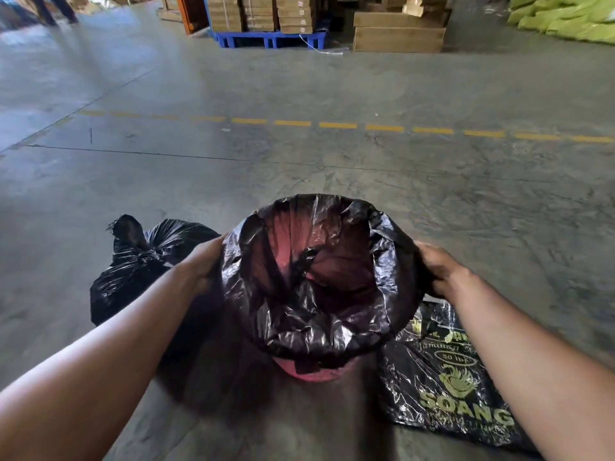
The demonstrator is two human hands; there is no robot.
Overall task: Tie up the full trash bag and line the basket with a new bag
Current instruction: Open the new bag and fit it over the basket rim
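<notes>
A red basket (312, 374) stands on the concrete floor just below me. A new black bag (382, 261) lines it, its mouth folded over the rim, the red inside showing through the thin plastic. My left hand (203, 261) grips the bag's folded edge on the left side of the rim. My right hand (436, 267) grips it on the right side. To the left of the basket the full black trash bag (139, 264) lies on the floor with its neck knotted.
A flat black pack of bags with gold print (446, 384) lies on the floor right of the basket. A dashed yellow line (336, 125) crosses the floor ahead. Far back stand cardboard boxes on a blue pallet (269, 38), more boxes (399, 34) and green sacks (565, 18).
</notes>
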